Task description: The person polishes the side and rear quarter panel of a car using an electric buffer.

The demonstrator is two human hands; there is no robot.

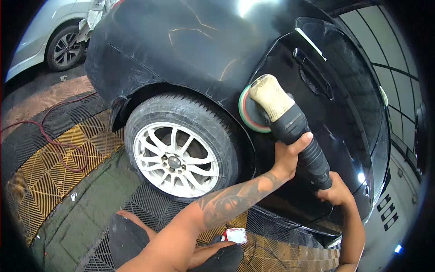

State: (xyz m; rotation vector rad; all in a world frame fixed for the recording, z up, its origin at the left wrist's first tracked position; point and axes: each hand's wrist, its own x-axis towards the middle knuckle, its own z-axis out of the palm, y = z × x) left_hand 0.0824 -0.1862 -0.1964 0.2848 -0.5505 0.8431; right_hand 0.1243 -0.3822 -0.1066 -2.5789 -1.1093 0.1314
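looks like the buffing step: your left hand (290, 154) is curled firmly round the middle of the polisher (295, 124) and your right hand (337, 190) is wrapped on its tail end, with the pad (245, 111) up at the black car (172, 50), between the wheel arch (204, 90) and the door (335, 115). next move likely calls for a firm two-handed grip and a flat pad along that edge. pad's working face is hidden, so are the far sides of both grips, can't tell if it's spinning.
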